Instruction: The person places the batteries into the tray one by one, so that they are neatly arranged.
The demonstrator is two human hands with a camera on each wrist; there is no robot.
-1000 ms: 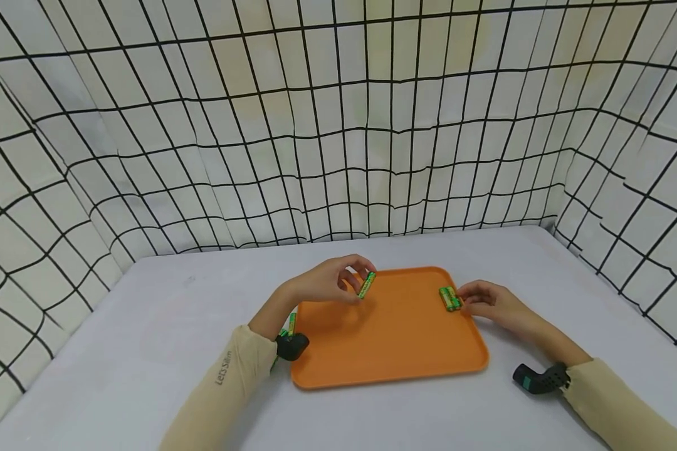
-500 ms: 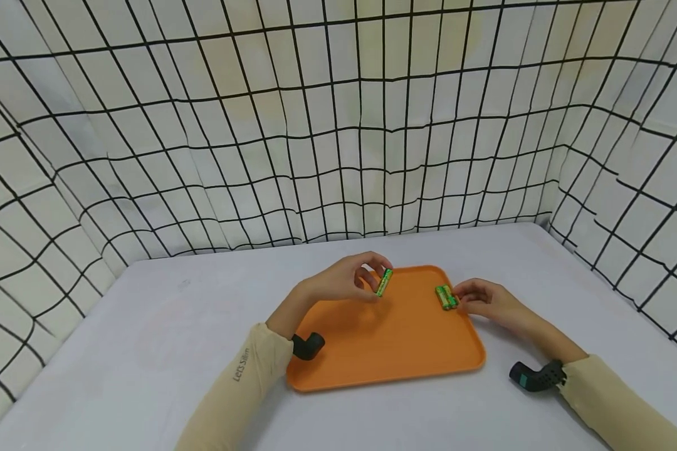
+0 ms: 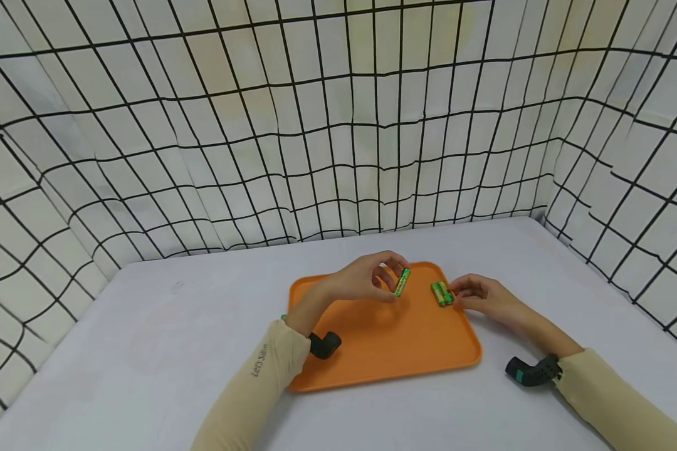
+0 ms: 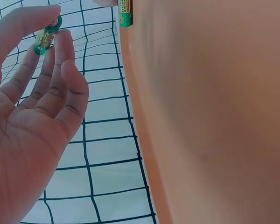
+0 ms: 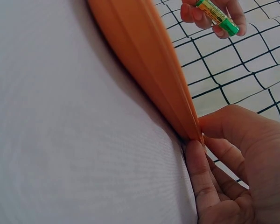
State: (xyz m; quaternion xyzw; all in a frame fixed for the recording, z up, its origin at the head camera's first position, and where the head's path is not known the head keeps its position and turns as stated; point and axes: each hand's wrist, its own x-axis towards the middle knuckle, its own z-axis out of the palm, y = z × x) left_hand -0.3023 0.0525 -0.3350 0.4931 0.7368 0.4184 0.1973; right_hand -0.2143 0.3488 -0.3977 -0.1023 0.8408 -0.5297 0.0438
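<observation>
My left hand (image 3: pixel 367 279) pinches a green-and-yellow battery (image 3: pixel 402 282) between thumb and fingertips, tilted, above the far part of the orange tray (image 3: pixel 395 351). In the left wrist view that battery (image 4: pixel 45 38) is at the thumb tip, the other fingers spread. My right hand (image 3: pixel 488 294) is at the tray's right edge, beside a small group of batteries (image 3: pixel 442 293) lying side by side inside the tray. The right wrist view shows its thumb and a finger on either side of the tray rim (image 5: pixel 189 109), gripping it. That hand's fingertips are partly hidden in the head view.
A white-covered table (image 3: pixel 175 351) surrounds the tray. White walls with a black grid net (image 3: pixel 327 125) stand behind and at both sides. A bit of green (image 3: pixel 284 317) peeks out beside the left forearm, mostly hidden. Each wrist wears a black camera (image 3: pixel 325 345).
My left hand has moved right across the tray with the battery, toward the grouped batteries. My right hand stays at the tray's edge. The head view has shifted slightly.
</observation>
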